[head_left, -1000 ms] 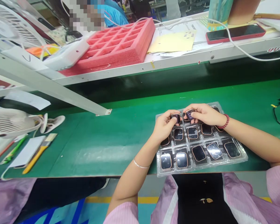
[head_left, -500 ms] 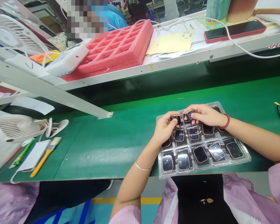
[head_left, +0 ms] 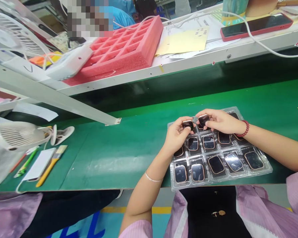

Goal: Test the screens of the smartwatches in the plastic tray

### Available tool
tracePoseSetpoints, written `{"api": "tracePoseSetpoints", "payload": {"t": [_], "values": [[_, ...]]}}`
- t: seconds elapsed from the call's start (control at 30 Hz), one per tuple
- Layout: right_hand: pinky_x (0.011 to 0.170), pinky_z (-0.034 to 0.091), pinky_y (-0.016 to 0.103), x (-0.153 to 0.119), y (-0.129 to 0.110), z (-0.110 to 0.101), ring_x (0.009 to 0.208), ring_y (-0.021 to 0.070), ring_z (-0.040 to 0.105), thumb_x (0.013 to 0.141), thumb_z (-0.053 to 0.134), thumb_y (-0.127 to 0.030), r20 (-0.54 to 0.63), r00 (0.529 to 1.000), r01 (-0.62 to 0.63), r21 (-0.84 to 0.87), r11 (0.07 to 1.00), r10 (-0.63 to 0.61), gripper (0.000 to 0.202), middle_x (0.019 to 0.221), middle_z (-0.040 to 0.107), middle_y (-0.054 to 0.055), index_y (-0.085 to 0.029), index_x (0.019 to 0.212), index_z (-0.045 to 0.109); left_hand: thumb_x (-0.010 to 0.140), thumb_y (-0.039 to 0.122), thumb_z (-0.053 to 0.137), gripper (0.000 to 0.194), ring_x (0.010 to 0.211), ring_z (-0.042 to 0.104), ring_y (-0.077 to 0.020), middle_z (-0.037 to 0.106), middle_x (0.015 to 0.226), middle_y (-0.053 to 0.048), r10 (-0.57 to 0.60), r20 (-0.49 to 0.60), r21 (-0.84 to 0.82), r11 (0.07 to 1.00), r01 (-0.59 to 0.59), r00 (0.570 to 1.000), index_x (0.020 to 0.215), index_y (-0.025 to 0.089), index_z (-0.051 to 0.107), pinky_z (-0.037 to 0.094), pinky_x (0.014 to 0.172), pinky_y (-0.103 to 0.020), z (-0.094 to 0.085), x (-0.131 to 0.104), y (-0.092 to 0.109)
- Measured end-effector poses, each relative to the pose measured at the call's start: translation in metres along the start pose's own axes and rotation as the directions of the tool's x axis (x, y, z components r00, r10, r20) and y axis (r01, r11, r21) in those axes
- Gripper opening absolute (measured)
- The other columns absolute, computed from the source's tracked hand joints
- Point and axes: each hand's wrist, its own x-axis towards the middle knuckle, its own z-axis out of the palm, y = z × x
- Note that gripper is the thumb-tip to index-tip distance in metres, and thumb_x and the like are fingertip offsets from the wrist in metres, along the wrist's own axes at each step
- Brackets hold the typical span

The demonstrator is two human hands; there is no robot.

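Observation:
A clear plastic tray (head_left: 265, 170) lies on the green table near its front edge, with several square watch faces in its compartments. My left hand (head_left: 176, 134) pinches a dark watch face (head_left: 188, 124) between thumb and fingers over the tray's back left part. Just right of it, my right hand (head_left: 220, 121) holds another watch face (head_left: 203, 119), tilted, above the back row. The two held pieces are close together but apart. Both hands partly hide the back compartments.
A yellow-handled brush (head_left: 48, 170), a white power bank (head_left: 41, 164) and a white fan (head_left: 17, 135) lie at the left. On the raised shelf are red foam (head_left: 139, 59), papers and a phone (head_left: 258, 27). Another person sits beyond the shelf.
Both held watch faces have tilted, and the lit marks seen on their screens are fainter now. The hands stay over the tray's back row. The whole view has shifted slightly.

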Motion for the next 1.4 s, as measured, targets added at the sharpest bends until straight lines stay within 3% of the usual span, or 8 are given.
{"api": "tracePoseSetpoints", "payload": {"t": [0.1,0.27,0.53,0.7,0.83,1.0,1.17,1.4], "values": [[0.058,0.060,0.024,-0.0007,0.0037,0.0003,0.085,0.0180,0.076,0.086,0.057,-0.010,-0.013,0.999,0.032,-0.018,0.999,-0.033,0.045,0.118,0.073,0.009,-0.020,0.130,0.061,0.082,0.024,0.071,0.031,0.081,0.070,-0.0146,0.074,0.098,-0.006,0.003,-0.020,-0.018,1.000,-0.003,1.000,0.111,0.018,0.064,0.060,0.076,-0.027,-0.0002,0.0000,-0.0002],[0.084,0.064,0.036,-0.0031,0.0031,0.0023,0.096,0.0209,0.076,0.085,0.060,-0.008,0.006,0.990,0.141,-0.118,0.983,-0.141,0.044,0.119,0.075,0.008,-0.022,0.126,0.066,0.080,0.023,0.072,0.029,0.082,0.068,-0.0145,0.073,0.094,-0.004,0.026,-0.039,-0.037,0.999,-0.027,0.999,0.108,0.018,0.064,0.058,0.076,-0.026,-0.0004,0.0015,-0.0008],[0.091,0.063,0.039,-0.0027,0.0022,0.0007,0.100,0.0215,0.076,0.086,0.057,-0.012,0.024,0.992,0.127,-0.095,0.987,-0.125,0.043,0.124,0.073,0.010,-0.019,0.128,0.064,0.076,0.016,0.069,0.038,0.092,0.070,-0.0174,0.073,0.098,-0.006,0.033,-0.026,-0.016,0.999,-0.034,0.999,0.114,0.018,0.063,0.058,0.076,-0.027,0.0006,0.0013,-0.0033],[0.083,0.065,0.039,-0.0030,0.0029,-0.0003,0.093,0.0208,0.076,0.087,0.054,-0.012,0.022,0.994,0.110,-0.098,0.989,-0.109,0.042,0.120,0.074,0.010,-0.019,0.127,0.064,0.080,0.020,0.067,0.033,0.086,0.070,-0.0167,0.074,0.097,-0.006,0.032,0.000,-0.022,0.999,-0.032,0.999,0.112,0.018,0.063,0.059,0.074,-0.028,0.0010,0.0015,-0.0040],[0.086,0.063,0.041,-0.0035,0.0028,-0.0004,0.101,0.0240,0.075,0.084,0.058,-0.012,0.012,0.992,0.127,-0.140,0.982,-0.127,0.045,0.123,0.073,0.011,-0.019,0.128,0.063,0.075,0.015,0.069,0.044,0.095,0.070,-0.0186,0.073,0.103,-0.006,0.038,-0.024,0.013,0.999,-0.038,0.999,0.118,0.020,0.061,0.058,0.080,-0.029,0.0013,0.0022,-0.0043],[0.082,0.064,0.039,-0.0042,0.0023,0.0003,0.090,0.0213,0.077,0.086,0.055,-0.011,0.010,0.994,0.113,-0.108,0.988,-0.113,0.041,0.118,0.075,0.010,-0.020,0.125,0.065,0.080,0.022,0.068,0.034,0.090,0.070,-0.0192,0.073,0.096,-0.007,0.033,-0.003,-0.013,0.999,-0.033,0.999,0.113,0.018,0.062,0.058,0.075,-0.030,0.0013,0.0023,-0.0042],[0.084,0.065,0.039,-0.0047,0.0005,0.0011,0.099,0.0245,0.075,0.080,0.064,-0.009,0.025,0.989,0.145,-0.124,0.982,-0.143,0.046,0.119,0.075,0.006,-0.024,0.123,0.068,0.077,0.018,0.070,0.042,0.096,0.071,-0.0198,0.073,0.103,-0.007,0.039,-0.016,0.016,0.999,-0.039,0.999,0.118,0.019,0.061,0.058,0.078,-0.029,0.0005,0.0014,-0.0039],[0.075,0.065,0.030,-0.0010,0.0062,-0.0021,0.086,0.0167,0.077,0.083,0.054,-0.007,0.036,0.992,0.125,-0.024,0.992,-0.124,0.044,0.117,0.075,0.007,-0.020,0.124,0.065,0.078,0.018,0.066,0.034,0.084,0.070,-0.0165,0.074,0.094,-0.006,0.022,0.005,-0.021,1.000,-0.022,1.000,0.111,0.018,0.062,0.058,0.073,-0.027,0.0002,0.0025,-0.0023]]}}
